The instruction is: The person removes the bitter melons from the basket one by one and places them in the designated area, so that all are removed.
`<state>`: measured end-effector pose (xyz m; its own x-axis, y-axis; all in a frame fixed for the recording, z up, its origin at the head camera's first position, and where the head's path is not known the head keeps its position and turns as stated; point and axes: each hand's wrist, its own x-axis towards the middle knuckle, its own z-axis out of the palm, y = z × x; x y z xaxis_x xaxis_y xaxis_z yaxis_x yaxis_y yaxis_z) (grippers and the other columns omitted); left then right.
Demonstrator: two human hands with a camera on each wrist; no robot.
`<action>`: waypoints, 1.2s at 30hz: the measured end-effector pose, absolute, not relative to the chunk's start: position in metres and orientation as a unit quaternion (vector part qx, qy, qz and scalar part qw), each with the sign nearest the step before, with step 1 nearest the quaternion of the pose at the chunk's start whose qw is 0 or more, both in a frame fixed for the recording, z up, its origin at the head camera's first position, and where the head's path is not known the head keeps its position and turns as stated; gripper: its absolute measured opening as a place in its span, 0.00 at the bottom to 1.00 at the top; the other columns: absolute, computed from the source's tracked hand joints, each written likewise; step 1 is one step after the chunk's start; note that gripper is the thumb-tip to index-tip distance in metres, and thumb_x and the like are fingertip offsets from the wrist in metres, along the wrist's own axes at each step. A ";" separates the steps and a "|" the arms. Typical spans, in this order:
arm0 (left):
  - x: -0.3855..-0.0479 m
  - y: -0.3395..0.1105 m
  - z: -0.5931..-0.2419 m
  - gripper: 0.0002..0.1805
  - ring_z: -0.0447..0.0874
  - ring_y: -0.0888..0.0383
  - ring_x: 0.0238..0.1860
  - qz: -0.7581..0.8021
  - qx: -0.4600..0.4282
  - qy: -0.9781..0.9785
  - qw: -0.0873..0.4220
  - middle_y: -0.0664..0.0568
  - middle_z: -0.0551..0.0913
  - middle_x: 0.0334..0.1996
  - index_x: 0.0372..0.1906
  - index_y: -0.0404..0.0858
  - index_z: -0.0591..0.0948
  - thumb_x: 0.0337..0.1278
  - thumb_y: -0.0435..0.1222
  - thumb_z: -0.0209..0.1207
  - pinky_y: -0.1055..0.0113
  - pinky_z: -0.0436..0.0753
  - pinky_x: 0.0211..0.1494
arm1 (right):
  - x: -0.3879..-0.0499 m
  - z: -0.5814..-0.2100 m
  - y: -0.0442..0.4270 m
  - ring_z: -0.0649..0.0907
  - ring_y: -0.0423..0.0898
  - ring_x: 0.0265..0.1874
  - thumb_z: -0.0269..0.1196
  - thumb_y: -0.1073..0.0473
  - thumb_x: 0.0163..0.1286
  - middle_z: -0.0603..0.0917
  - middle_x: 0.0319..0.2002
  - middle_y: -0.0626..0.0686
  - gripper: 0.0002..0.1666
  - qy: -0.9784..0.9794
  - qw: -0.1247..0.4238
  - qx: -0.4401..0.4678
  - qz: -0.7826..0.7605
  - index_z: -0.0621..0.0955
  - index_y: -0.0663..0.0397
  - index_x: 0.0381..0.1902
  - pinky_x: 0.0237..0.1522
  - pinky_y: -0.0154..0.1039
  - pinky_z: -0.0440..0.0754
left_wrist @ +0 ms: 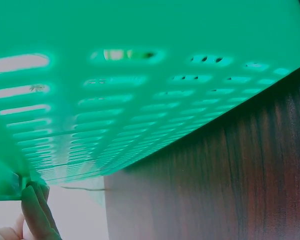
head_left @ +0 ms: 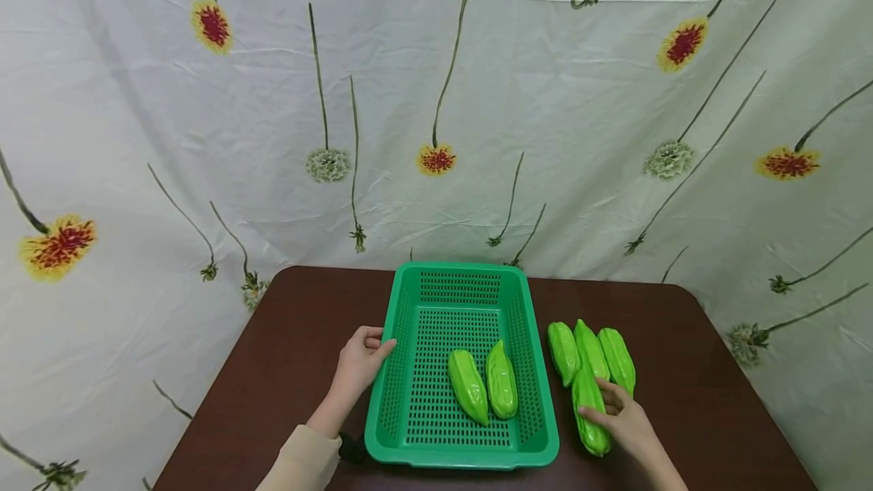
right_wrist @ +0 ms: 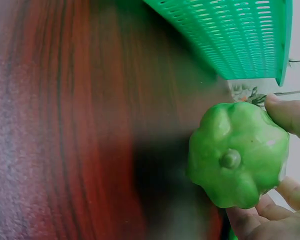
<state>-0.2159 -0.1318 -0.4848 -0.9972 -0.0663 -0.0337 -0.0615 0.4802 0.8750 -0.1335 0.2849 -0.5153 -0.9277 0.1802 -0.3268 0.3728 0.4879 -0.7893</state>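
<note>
A green plastic basket (head_left: 392, 445) with slotted walls stands on the table, and two glossy ridged bitter gourds (head_left: 467, 387) lie inside it. My left hand (head_left: 361, 358) grips the basket's left rim, thumb on top; in the left wrist view its fingers (left_wrist: 37, 210) sit at the rim beyond the slotted wall. Right of the basket, my right hand (head_left: 624, 419) holds another bitter gourd (head_left: 588, 419) between thumb and fingers. The right wrist view shows the lobed end of this gourd (right_wrist: 240, 155) with a small stem nub. Three more gourds (head_left: 617, 358) lie side by side just beyond it.
The dark brown wooden table (head_left: 300, 324) has rounded far corners. Behind it hangs a pale cloth (head_left: 382, 203) printed with flowers. A small black object (head_left: 351, 448) shows at my left wrist, beside the basket's near left corner.
</note>
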 end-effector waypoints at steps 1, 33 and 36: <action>-0.216 -0.132 -0.485 0.20 0.83 0.46 0.43 -0.510 0.038 -0.860 0.002 0.40 0.79 0.39 0.56 0.29 0.76 0.66 0.38 0.61 0.59 0.81 0.38 | -0.133 -0.516 0.285 0.75 0.68 0.59 0.71 0.45 0.62 0.70 0.64 0.74 0.51 0.857 0.101 0.161 -0.479 0.61 0.63 0.73 0.47 0.52 0.82; -0.217 -0.131 -0.487 0.20 0.83 0.47 0.43 -0.511 0.038 -0.858 0.003 0.41 0.79 0.39 0.56 0.29 0.76 0.66 0.38 0.61 0.59 0.81 0.39 | -0.131 -0.527 0.280 0.74 0.72 0.58 0.70 0.44 0.61 0.70 0.62 0.77 0.52 0.873 0.109 0.161 -0.448 0.61 0.69 0.72 0.49 0.57 0.80; -0.217 -0.132 -0.487 0.20 0.83 0.47 0.43 -0.509 0.038 -0.860 0.004 0.41 0.79 0.39 0.56 0.29 0.76 0.66 0.38 0.61 0.59 0.81 0.39 | -0.131 -0.527 0.280 0.73 0.73 0.59 0.70 0.43 0.62 0.68 0.63 0.77 0.53 0.872 0.110 0.161 -0.450 0.61 0.68 0.72 0.50 0.58 0.80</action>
